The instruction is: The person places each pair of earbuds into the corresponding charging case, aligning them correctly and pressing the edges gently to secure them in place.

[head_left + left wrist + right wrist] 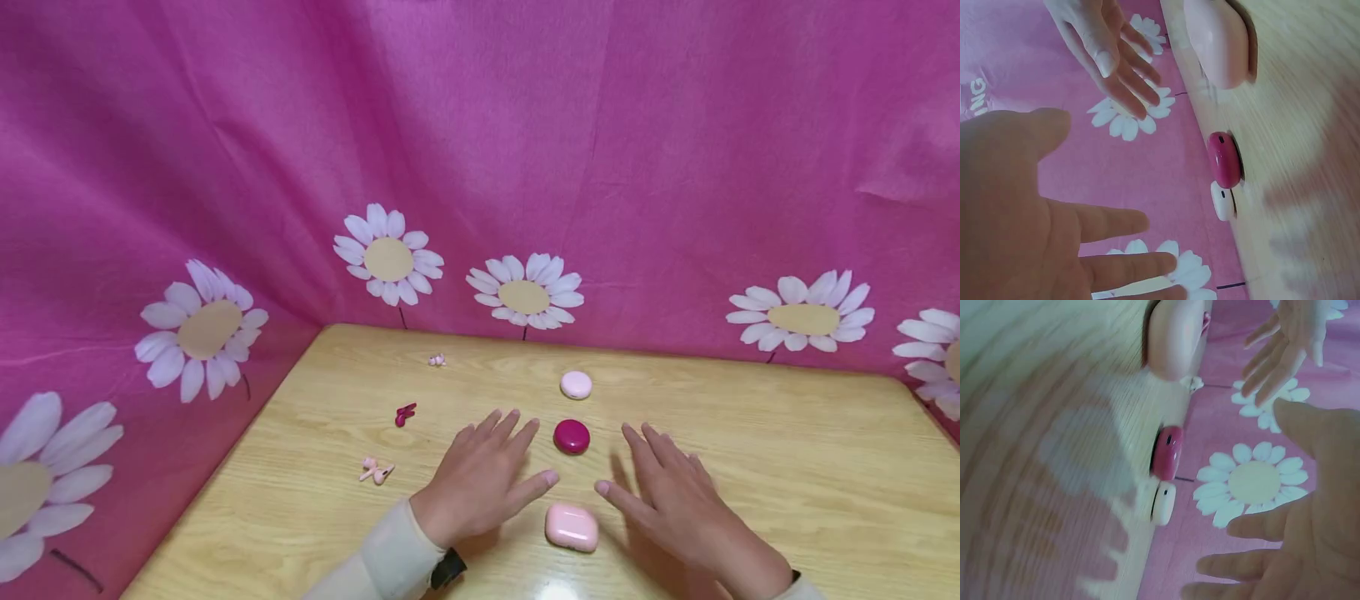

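Note:
My left hand hovers over the table, fingers straight and spread, left of a column of earbud cases. On the other side my right hand is held the same way, also holding nothing. Between the two thumbs, slightly nearer me, lies a closed light pink earbud case. Beyond it sits a round magenta case, and farthest back a small pale pink case. To the left lie pairs of earbuds: peach-pink ones nearest, magenta ones behind, pale pink ones at the back.
A light wood table bears everything. Its back and left edges meet a magenta cloth printed with white daisies. Both hands cast shadows on the wood.

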`<state>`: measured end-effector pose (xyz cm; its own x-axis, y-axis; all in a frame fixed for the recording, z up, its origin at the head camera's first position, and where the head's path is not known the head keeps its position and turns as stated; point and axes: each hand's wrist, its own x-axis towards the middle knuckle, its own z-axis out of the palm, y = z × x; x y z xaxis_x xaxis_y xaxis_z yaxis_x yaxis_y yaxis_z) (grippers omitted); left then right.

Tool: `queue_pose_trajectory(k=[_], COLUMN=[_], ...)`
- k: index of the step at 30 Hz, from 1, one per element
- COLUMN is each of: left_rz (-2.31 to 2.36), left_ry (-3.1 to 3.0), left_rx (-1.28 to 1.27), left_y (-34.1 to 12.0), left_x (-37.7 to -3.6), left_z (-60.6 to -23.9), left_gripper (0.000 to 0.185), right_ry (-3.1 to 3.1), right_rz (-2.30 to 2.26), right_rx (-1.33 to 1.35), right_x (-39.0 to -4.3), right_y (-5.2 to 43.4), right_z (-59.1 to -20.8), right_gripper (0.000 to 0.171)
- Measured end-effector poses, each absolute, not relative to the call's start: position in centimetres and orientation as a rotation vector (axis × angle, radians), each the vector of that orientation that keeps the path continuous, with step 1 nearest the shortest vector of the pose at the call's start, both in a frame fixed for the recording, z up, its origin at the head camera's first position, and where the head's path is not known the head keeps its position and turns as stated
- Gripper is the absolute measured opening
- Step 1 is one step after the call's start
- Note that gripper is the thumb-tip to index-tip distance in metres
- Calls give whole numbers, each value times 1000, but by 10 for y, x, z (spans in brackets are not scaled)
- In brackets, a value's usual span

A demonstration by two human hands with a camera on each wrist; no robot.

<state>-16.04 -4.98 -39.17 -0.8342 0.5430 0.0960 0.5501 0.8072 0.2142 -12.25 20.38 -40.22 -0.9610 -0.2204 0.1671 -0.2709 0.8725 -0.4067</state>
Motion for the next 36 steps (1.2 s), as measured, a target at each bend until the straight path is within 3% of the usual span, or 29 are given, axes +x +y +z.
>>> queue_pose_trajectory(k=[10,18,27,36], left_rz=[-316,-293,-337,-402], left_ry=[-2911,-2878,-2793,-2786], left_rx=[-968,-1054,-1224,-1296], left_y=[-47,-43,-40,-36], left_x=[-154,-152,-152,-153], left_z=[-395,-399,-408,-413], left_gripper=[63,56,37,36], right_ry=[-3038,-3027,-3083,-3039], right_rz=[884,961,1057,1057], right_rx=[364,511,604,733], right_x=[-118,-120,-117,-120], right_y=[194,190,187,186], right_z=[-400,-403,-409,-414], right_gripper=[74,35,35,29])
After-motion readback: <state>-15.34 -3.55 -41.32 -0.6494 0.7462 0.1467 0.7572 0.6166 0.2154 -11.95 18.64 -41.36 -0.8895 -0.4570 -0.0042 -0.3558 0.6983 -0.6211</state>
